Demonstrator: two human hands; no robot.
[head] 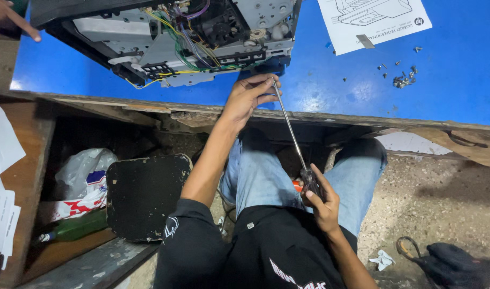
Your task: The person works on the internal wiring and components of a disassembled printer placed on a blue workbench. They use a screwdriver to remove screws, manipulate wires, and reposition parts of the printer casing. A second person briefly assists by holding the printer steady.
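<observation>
At table edge | screwdriver (291, 128) tip between left fingers (261, 88) | handle in right hand (322, 200)

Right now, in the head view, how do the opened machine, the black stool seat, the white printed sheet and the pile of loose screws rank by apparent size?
1. Opened machine, largest, though cut off by the frame.
2. Black stool seat; it sits nearer the camera, so its true size is unsure.
3. White printed sheet, partly cut off.
4. Pile of loose screws, smallest.

The opened printer (175, 40) lay on the table (459, 91). Right of the printer lay a paper sheet (373, 21), with loose screws (403, 79) beyond; a stool (146, 195) stood below it.
</observation>
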